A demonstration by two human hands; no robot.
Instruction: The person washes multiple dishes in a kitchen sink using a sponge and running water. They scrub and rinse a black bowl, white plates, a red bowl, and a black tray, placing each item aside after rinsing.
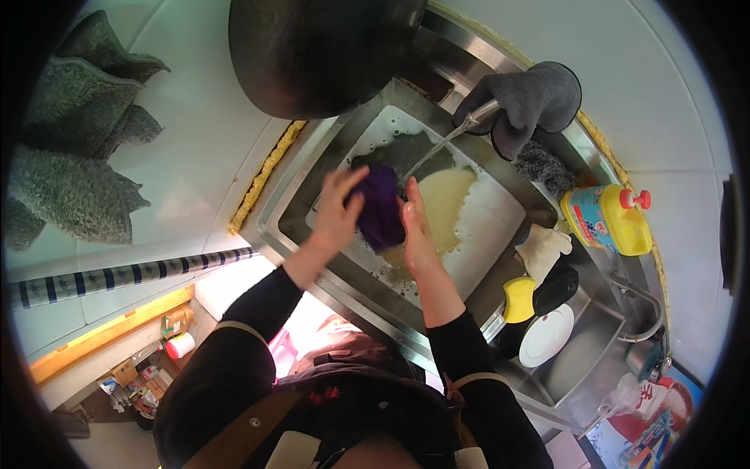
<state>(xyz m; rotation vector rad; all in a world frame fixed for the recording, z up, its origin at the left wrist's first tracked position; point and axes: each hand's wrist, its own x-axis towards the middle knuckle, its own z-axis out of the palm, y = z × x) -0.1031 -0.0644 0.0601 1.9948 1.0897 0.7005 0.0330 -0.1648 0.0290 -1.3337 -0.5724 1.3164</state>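
My left hand (338,206), slightly blurred, has its fingers on a dark purple cloth (379,211) above a stainless steel sink basin (293,206). My right hand (419,231) is held palm inward at the cloth's right side, fingers extended and seemingly empty. Whether it touches the cloth is not clear. A stream of water (436,151) runs from a metal spout (483,112) down toward the fingertips of my right hand. Below both hands the basin holds cloudy yellowish water (448,199) with white foam (498,217).
A large dark wok (322,53) stands at the basin's far left. Grey gloves (533,99) hang over the spout. Along the right lie a wire scourer (545,167), yellow detergent bottle (609,220), work glove (544,249), yellow sponge (519,299) and white plate (546,335). Towels (76,129) hang left.
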